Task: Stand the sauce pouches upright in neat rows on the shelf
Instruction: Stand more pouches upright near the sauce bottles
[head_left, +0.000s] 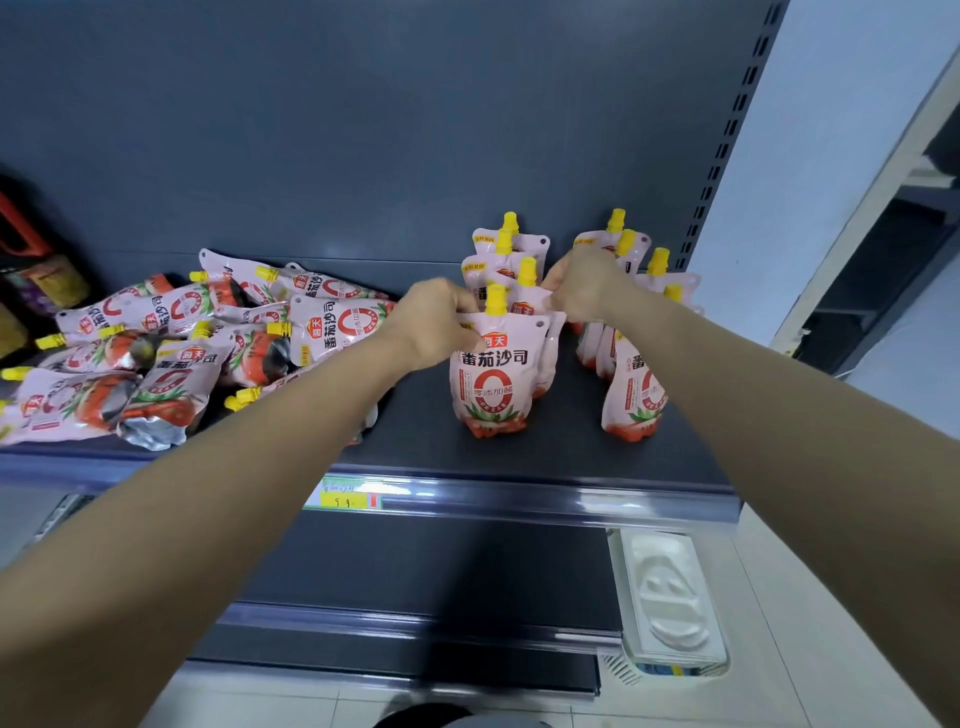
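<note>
Pink sauce pouches with yellow caps fill a dark shelf (566, 447). Several stand upright in two rows on the right. The front pouch of the left row (492, 382) stands upright; my left hand (434, 322) pinches its top left corner. My right hand (584, 286) grips the top right edge of the pouch just behind it (545, 312). The right row (631, 395) stands beside my right forearm, which hides part of it. A heap of lying pouches (171, 343) covers the shelf's left half.
The dark back panel (363, 130) rises behind the pouches. A slotted upright (727, 135) bounds the shelf on the right. A yellow price tag (345, 500) sits on the front rail. Below right, a white tray (670, 597) rests on a lower shelf. Other goods (31, 280) stand far left.
</note>
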